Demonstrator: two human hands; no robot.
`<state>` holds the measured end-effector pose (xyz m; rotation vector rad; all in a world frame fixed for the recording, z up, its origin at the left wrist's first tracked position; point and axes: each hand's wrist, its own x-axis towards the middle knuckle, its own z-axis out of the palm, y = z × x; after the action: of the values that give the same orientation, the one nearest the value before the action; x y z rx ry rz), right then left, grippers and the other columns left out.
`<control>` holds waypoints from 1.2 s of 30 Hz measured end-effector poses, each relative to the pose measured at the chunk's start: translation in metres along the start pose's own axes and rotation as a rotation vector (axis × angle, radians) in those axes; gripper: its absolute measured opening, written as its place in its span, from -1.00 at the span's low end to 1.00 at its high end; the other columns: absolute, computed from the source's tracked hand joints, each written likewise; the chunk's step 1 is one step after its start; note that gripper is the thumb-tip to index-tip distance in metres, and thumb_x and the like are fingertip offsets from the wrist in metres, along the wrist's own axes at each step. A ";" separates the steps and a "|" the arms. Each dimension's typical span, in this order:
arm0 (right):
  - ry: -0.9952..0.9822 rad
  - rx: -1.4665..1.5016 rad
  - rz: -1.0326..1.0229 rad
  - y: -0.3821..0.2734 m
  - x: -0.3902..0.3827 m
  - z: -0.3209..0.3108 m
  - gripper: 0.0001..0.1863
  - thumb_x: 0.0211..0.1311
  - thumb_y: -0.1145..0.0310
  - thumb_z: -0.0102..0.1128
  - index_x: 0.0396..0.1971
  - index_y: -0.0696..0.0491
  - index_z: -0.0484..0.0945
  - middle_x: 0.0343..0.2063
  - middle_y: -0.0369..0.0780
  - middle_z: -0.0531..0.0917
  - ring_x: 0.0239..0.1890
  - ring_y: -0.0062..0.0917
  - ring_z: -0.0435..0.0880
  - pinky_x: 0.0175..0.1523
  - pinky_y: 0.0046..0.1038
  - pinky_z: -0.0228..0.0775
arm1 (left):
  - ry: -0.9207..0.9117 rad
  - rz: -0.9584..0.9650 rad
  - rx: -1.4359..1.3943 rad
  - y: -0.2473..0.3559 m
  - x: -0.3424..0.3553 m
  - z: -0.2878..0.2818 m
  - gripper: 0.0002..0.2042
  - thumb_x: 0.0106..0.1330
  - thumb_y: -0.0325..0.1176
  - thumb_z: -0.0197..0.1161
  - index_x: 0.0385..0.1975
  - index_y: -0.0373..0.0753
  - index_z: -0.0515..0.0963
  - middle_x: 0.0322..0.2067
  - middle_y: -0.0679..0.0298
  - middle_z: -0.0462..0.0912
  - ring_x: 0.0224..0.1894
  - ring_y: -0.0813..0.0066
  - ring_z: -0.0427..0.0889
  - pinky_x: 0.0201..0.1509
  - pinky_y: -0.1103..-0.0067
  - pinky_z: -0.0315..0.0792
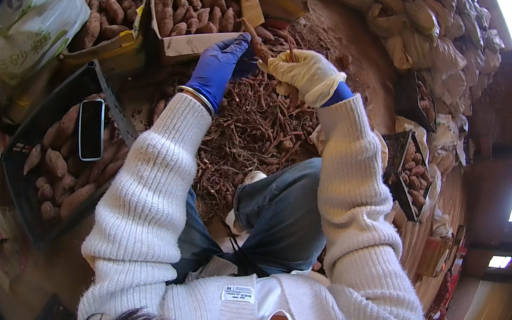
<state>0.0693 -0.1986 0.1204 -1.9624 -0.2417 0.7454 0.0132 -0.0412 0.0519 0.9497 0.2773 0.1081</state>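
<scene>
In front of me, both gloved hands meet on a slender reddish-brown sweet potato [258,45], held tilted above the heap. My left hand [213,70], in a blue glove, is closed at its left side; part of its fingers is hidden. My right hand [307,75] wears a cream glove over a blue one, with its fingers curled round the sweet potato's lower right end. Under them spreads a heap of thin roots and small sweet potatoes [254,127]. Just beyond my left hand stands a cardboard box [197,45] full of sweet potatoes.
To my left, a black crate [111,97] holds large sweet potatoes with a phone [91,130] lying on top. Behind it are a white plastic bag [37,18] and another box [105,44]. Stacked sacks [418,32] and a small crate [400,213] stand at right.
</scene>
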 end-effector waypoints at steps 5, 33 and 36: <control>-0.094 0.222 0.025 0.030 0.008 0.016 -0.69 0.14 0.21 0.26 -0.29 0.15 0.50 -0.62 -0.28 0.57 -0.71 -0.66 0.52 -0.74 -0.65 0.30 | 0.010 0.012 0.070 0.004 -0.003 -0.005 -0.75 0.33 -0.24 0.10 -0.18 -0.27 0.56 -0.30 0.30 0.66 -0.34 0.59 0.62 -0.27 0.66 0.53; 0.037 -0.100 0.170 0.027 0.017 0.012 -0.62 -0.10 0.11 0.44 -0.44 0.08 0.53 -0.69 -0.30 0.56 -0.76 -0.67 0.46 -0.72 -0.64 0.29 | -0.052 0.144 0.259 -0.012 0.000 0.007 -0.76 0.37 -0.32 0.03 -0.07 -0.25 0.53 -0.14 0.32 0.61 -0.20 0.66 0.56 -0.09 0.73 0.44; 0.086 -0.184 0.093 0.040 0.022 0.010 -0.62 -0.12 0.10 0.45 -0.45 0.06 0.53 -0.66 -0.31 0.57 -0.73 -0.68 0.47 -0.67 -0.64 0.31 | -0.040 0.121 0.208 -0.015 0.005 0.000 -0.78 0.36 -0.31 0.05 -0.12 -0.21 0.56 -0.20 0.35 0.63 -0.27 0.69 0.56 -0.14 0.75 0.44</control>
<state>0.0750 -0.2007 0.0740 -2.1870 -0.1733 0.7173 0.0172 -0.0490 0.0392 1.1737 0.1964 0.1734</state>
